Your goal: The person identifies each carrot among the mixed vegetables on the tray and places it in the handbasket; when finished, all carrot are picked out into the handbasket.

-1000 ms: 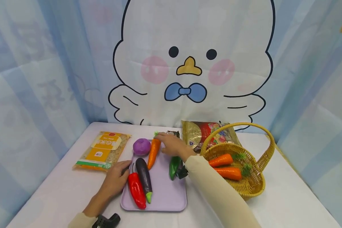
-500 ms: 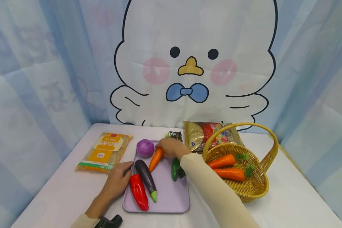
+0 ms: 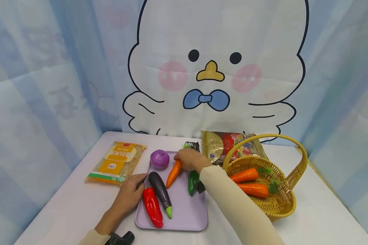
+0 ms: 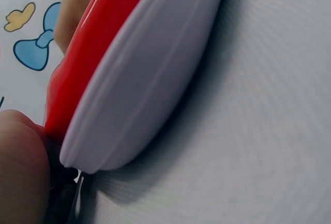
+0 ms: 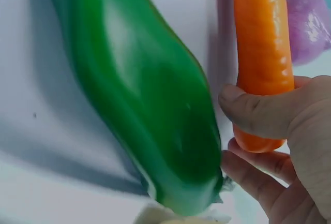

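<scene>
My right hand (image 3: 190,159) pinches the thick end of a carrot (image 3: 174,173) over the far part of a lilac tray (image 3: 188,217); in the right wrist view its thumb (image 5: 258,111) lies across the carrot. My left hand (image 3: 130,194) touches the tray's left rim, its fingers only gently bent. On the tray, a purple onion (image 3: 160,159) sits at the far left corner. An eggplant (image 3: 160,190) and a red pepper (image 3: 152,208) lie side by side at the left. A green pepper (image 3: 193,183) lies under my right wrist, large in the right wrist view.
Right of the tray stands a wicker basket (image 3: 289,211) with a tall handle and two carrots (image 3: 253,189) inside. A yellow grain bag (image 3: 116,163) lies at the left, a gold and red bag (image 3: 213,148) at the back. A small dark packet (image 3: 192,145) sits behind the tray.
My right hand has slid toward me along the carrot to its thick end and now pinches it. The carrot's tip has swung slightly. My left hand stays at the tray's rim; the view has shifted slightly.
</scene>
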{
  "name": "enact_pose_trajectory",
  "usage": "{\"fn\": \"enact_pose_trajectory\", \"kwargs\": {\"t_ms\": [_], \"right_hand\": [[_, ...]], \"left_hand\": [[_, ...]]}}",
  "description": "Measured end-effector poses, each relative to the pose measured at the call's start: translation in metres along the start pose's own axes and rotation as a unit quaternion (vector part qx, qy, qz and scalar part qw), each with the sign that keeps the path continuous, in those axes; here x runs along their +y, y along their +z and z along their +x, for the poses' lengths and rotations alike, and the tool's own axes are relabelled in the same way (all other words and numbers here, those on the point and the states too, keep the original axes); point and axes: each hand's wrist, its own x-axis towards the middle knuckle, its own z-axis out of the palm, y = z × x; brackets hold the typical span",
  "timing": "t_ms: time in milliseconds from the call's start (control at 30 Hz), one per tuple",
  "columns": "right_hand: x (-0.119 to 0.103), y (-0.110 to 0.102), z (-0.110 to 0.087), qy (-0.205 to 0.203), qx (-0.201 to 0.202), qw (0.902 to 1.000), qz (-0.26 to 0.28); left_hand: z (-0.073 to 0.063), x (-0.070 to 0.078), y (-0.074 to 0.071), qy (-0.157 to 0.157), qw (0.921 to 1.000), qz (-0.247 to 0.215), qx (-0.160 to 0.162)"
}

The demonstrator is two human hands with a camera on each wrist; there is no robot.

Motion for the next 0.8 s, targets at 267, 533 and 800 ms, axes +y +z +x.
{"fn": "enact_pose_trajectory", "kwargs": {"t_ms": [267, 533, 800], "right_hand": [[0.002, -0.015, -0.012, 0.002, 0.010, 0.9998, -0.019], [0.002, -0.016, -0.024, 0.003, 0.033, 0.9994, 0.002], [0.002, -0.014, -0.035, -0.002, 0.073, 0.9973, 0.008]], "left_hand": [[0.001, 0.002, 0.000, 0.010, 0.9999, 0.005, 0.008], [0.000, 0.005, 0.000, -0.002, 1.0000, 0.006, 0.006], [0.000, 0.004, 0.000, -0.005, 0.9999, 0.010, 0.001]]}}
